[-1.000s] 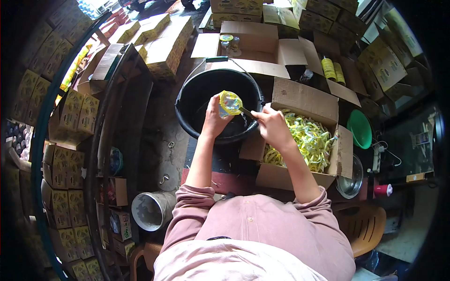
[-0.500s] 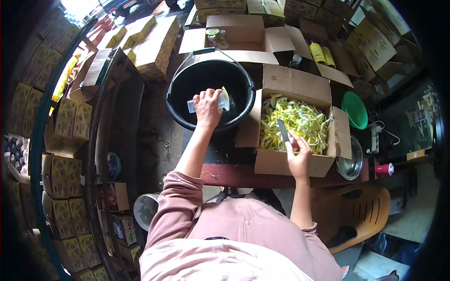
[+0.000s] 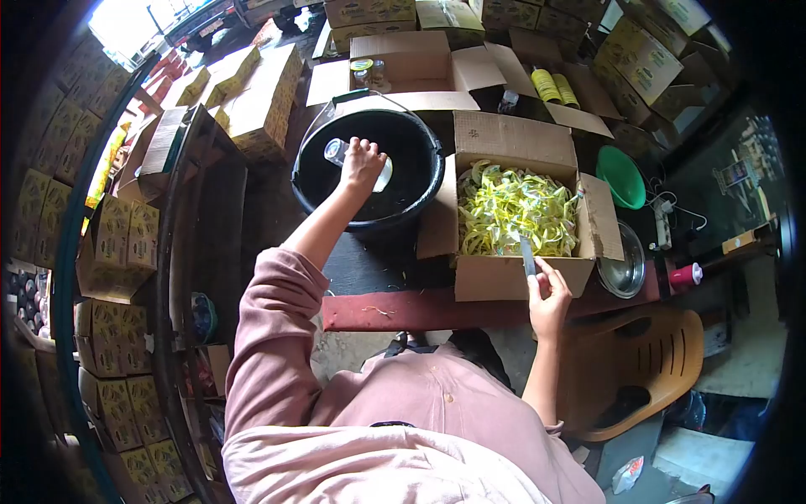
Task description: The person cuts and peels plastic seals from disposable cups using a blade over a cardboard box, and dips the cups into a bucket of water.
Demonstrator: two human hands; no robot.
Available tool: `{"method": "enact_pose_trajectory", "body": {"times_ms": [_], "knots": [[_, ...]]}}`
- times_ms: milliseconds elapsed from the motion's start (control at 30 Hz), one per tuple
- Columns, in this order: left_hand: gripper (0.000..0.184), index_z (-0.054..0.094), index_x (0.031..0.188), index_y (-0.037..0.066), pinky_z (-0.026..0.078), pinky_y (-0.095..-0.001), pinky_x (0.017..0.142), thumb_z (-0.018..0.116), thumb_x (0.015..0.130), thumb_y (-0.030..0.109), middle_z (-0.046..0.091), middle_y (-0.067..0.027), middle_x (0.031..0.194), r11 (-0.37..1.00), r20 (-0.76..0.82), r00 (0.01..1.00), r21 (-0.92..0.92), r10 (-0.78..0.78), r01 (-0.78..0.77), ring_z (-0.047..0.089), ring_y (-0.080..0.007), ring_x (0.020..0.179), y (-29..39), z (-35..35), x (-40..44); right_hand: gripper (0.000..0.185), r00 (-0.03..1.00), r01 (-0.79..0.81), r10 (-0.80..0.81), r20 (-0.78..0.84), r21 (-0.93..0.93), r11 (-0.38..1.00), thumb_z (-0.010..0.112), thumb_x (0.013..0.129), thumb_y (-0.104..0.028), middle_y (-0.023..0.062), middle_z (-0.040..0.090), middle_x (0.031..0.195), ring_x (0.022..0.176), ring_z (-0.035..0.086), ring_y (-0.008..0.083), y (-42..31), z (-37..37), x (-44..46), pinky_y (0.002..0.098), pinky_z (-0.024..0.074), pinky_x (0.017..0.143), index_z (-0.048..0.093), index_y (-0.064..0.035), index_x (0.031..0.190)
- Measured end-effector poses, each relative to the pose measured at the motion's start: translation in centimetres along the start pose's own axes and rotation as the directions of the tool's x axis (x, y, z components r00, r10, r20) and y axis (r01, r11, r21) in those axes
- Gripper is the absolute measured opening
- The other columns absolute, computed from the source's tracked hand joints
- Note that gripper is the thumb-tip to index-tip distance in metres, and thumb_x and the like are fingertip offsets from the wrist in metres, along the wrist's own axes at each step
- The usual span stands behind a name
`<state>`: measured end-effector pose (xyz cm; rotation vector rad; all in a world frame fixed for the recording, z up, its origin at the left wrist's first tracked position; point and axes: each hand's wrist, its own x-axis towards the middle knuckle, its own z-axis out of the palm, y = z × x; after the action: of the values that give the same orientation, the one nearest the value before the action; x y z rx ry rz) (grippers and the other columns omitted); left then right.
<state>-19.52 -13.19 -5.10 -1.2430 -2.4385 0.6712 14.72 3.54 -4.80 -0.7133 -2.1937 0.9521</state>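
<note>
My left hand (image 3: 363, 165) is closed around a small clear jar (image 3: 336, 151), which lies tilted on its side above the opening of a black bucket (image 3: 433, 181). The fingers hide the jar's middle. In my right hand (image 3: 550, 294) is a flat grey blade (image 3: 527, 254), gripped between thumb and fingers and pointing up and away. Its tip is near the front flap of an open cardboard box (image 3: 504, 280). A heap of yellow-green strips (image 3: 516, 206) fills that box; their exact kind is unclear.
Behind the bucket stands an open carton (image 3: 411, 57) with jars in it. Right of the strips are a green bowl (image 3: 621, 176), a metal bowl (image 3: 623, 281) and a power strip (image 3: 663, 227). An orange plastic chair (image 3: 630, 370) is at lower right. Stacked cartons (image 3: 117, 239) line the left.
The jar has turned, its base now toward the upper left, still over the bucket. My right hand has lowered with the blade, from over the strips to the box's front edge. The view has shifted slightly.
</note>
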Motion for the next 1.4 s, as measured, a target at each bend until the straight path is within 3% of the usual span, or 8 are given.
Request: {"method": "enact_pose_trajectory", "body": {"times_ms": [67,100,200,500,933,1033,1233,1400], "knots": [[0.02,0.061,0.096,0.019,0.029,-0.0378,0.088,0.056,0.077,0.017,0.058,-0.0012,0.094,0.998,0.015,1.0,0.054,0.009,-0.01,0.051,-0.0182,0.096,-0.7,0.4,0.4,0.025,0.999,-0.02,0.02,-0.033,-0.003,1.0,0.058,0.075,-0.001,0.0052,0.049,0.062,0.056,0.047,0.0142,0.4,-0.4,-0.1,0.0282,0.0408,0.056,0.061,-0.0018,0.101],[0.026,0.059,0.097,0.019,0.034,-0.035,0.084,0.063,0.071,0.017,0.057,-0.0008,0.094,0.996,0.017,1.0,0.084,0.012,-0.013,0.052,-0.0168,0.096,-1.1,0.7,0.7,0.025,0.999,-0.021,0.021,-0.047,-0.005,1.0,0.059,0.075,-0.001,0.005,0.048,0.062,0.055,0.047,0.0139,0.6,-0.6,-0.2,0.0281,0.0407,0.056,0.061,-0.0016,0.101],[0.025,0.06,0.095,0.019,0.034,-0.0353,0.084,0.065,0.07,0.016,0.057,-0.0006,0.092,0.997,0.044,0.999,0.066,0.022,-0.025,0.053,-0.016,0.095,-2.4,0.2,0.8,0.026,0.996,-0.046,0.046,-0.075,-0.003,0.999,0.059,0.076,-0.001,0.0037,0.049,0.062,0.055,0.046,0.0114,1.5,-1.0,-0.4,0.0264,0.0404,0.054,0.061,-0.001,0.101],[0.029,0.06,0.095,0.02,0.032,-0.0394,0.09,0.067,0.068,0.013,0.058,-0.001,0.092,0.999,0.047,0.998,0.018,0.028,-0.029,0.053,-0.0175,0.097,-4.5,-0.8,0.7,0.028,0.991,-0.087,0.09,-0.095,0.039,0.995,0.059,0.076,0.001,0.0025,0.049,0.066,0.056,0.046,0.009,3.0,-1.1,-0.5,0.0243,0.0403,0.053,0.06,-0.0018,0.104],[0.031,0.059,0.095,0.02,0.033,-0.039,0.088,0.068,0.066,0.014,0.058,-0.0007,0.094,0.998,0.004,0.998,0.003,0.057,-0.057,0.053,-0.0177,0.099,-5.9,-0.9,0.2,0.026,0.993,-0.097,0.101,-0.053,0.088,0.991,0.06,0.076,-0.001,0.0024,0.048,0.063,0.054,0.044,0.0096,2.8,1.0,-1.2,0.0249,0.0389,0.053,0.061,-0.0016,0.102],[0.029,0.06,0.1,0.019,0.027,-0.0438,0.097,0.064,0.072,0.014,0.057,-0.0023,0.1,0.998,0.114,0.991,-0.019,0.068,-0.066,0.052,-0.02,0.102,-6.1,-2.2,0.1,0.026,0.995,-0.084,0.086,-0.042,0.054,0.995,0.06,0.076,-0.001,0.0025,0.048,0.063,0.055,0.044,0.0104,2.5,1.1,-1.0,0.0254,0.0386,0.053,0.061,-0.002,0.101],[0.028,0.061,0.099,0.021,0.027,-0.044,0.097,0.064,0.072,0.015,0.057,-0.001,0.1,0.998,0.075,0.995,0.002,0.066,-0.066,0.052,-0.0197,0.103,-6.4,-2.0,0.1,0.025,0.994,-0.09,0.093,-0.054,0.071,0.993,0.06,0.076,-0.002,0.0029,0.047,0.063,0.055,0.043,0.0108,2.4,1.3,-0.6,0.0253,0.0381,0.053,0.061,-0.002,0.1],[0.024,0.06,0.093,0.022,0.034,-0.0373,0.086,0.064,0.07,0.016,0.059,0.001,0.091,0.997,-0.004,0.998,0.049,0.066,-0.066,0.055,-0.0163,0.095,-7.0,-2.3,-0.1,0.024,0.995,-0.087,0.09,-0.036,0.08,0.993,0.059,0.076,-0.001,0.0034,0.049,0.064,0.056,0.044,0.0112,2.1,1.7,-0.5,0.0256,0.0385,0.054,0.061,-0.0017,0.1]]}}
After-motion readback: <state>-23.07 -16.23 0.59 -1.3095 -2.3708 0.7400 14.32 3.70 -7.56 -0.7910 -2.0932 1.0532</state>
